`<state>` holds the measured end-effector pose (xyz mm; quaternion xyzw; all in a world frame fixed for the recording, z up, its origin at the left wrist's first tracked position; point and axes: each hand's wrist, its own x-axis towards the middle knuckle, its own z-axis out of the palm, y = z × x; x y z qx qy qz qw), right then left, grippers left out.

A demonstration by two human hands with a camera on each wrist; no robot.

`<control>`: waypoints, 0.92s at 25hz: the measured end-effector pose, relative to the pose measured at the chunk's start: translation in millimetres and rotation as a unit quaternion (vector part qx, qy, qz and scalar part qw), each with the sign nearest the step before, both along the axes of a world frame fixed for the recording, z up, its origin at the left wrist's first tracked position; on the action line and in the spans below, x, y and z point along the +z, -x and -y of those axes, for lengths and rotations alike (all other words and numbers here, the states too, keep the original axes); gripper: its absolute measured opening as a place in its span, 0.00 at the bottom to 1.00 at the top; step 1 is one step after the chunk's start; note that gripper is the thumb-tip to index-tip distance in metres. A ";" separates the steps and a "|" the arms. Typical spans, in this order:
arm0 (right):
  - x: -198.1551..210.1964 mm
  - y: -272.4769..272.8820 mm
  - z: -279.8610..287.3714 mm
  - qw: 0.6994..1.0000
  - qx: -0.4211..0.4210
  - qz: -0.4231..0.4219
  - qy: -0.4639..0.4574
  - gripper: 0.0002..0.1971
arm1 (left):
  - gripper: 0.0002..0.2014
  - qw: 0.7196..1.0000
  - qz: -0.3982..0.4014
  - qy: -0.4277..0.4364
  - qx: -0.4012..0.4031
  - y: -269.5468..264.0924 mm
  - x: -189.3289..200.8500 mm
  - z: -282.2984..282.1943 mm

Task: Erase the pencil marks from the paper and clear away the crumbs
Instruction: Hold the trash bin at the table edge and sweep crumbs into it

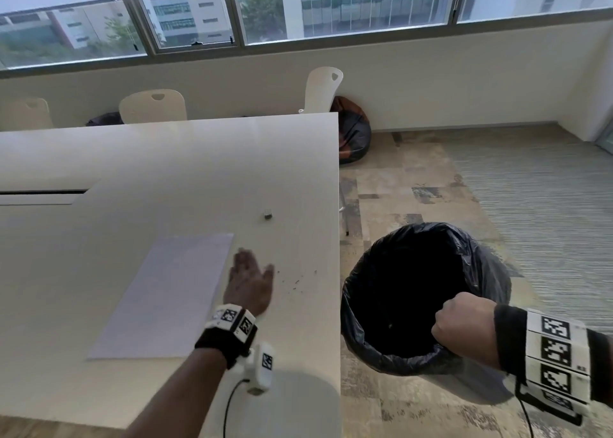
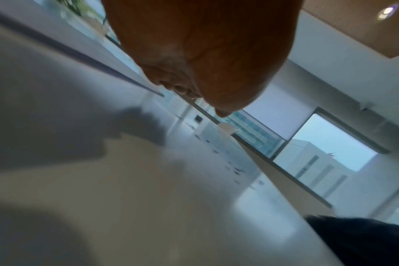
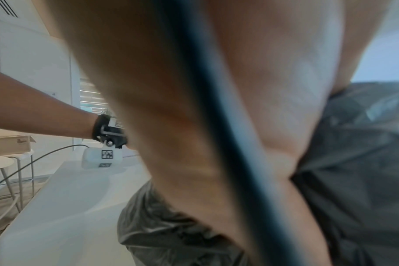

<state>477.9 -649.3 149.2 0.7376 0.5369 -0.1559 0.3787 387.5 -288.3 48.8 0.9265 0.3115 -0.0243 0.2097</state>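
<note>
you've got three pale chairs (image 1: 152, 106) behind the table, under the windows (image 1: 195, 19). a dark beanbag (image 1: 352, 129) slumps on the carpet by the wall.

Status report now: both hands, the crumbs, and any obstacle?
Left hand flat on table, beside crumbs. Right hand grips bin bag rim by table edge. Paper left of hand. Nothing blocks crumbs.
</note>
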 end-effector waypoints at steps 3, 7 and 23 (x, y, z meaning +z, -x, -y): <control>-3.0 -1.4 -0.6 1.000 0.002 -0.003 -0.002 0.16 | 0.40 0.992 -0.106 -0.005 0.066 -3.4 -1.3 -17.8; -6.8 -4.5 1.3 0.996 0.020 0.011 -0.082 0.11 | 0.38 0.987 -0.026 0.053 -0.150 -9.9 -2.7 35.4; -6.1 -10.1 4.5 0.998 -0.032 -0.034 -0.052 0.12 | 0.36 0.976 0.048 0.056 -0.203 -37.5 10.7 63.3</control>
